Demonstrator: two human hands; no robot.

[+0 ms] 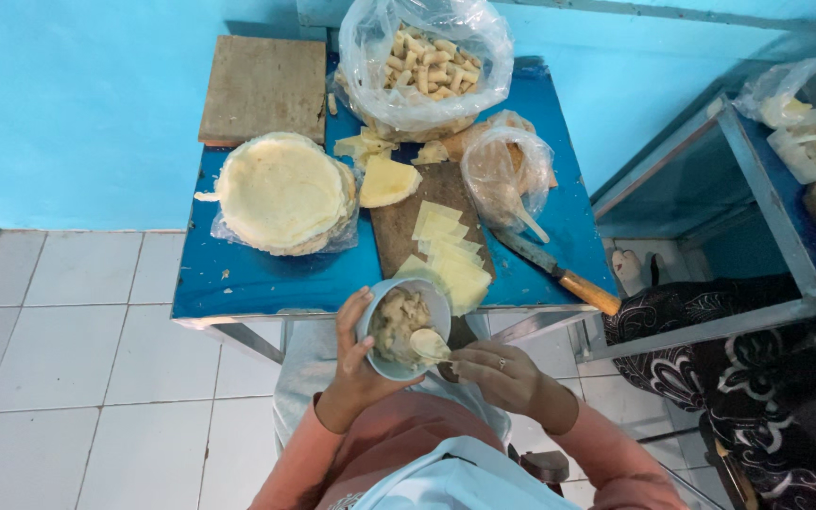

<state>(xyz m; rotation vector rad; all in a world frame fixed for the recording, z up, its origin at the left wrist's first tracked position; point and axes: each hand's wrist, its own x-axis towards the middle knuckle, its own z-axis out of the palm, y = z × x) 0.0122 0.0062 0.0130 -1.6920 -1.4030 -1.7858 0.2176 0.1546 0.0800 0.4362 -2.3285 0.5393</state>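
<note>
Cupping a filling bowl (399, 326) close, the left hand (356, 364) steadies it while the right hand (495, 373) pinches what looks like a spoon (429, 342).

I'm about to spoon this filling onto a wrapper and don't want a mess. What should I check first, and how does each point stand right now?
1. Bowl held firmly: ok, the left hand cups its side and underside.
2. Spoon loaded: ok, it carries a lump of filling, held by the right hand.
3. Wrappers within reach: ok, the round stack of wrappers lies on the blue table, left of the wooden board.
4. Free spot on the board: cannot tell, cut yellow slices cover much of it.
5. Knife clear of the hands: ok, it lies to the right, near the table edge.
</note>
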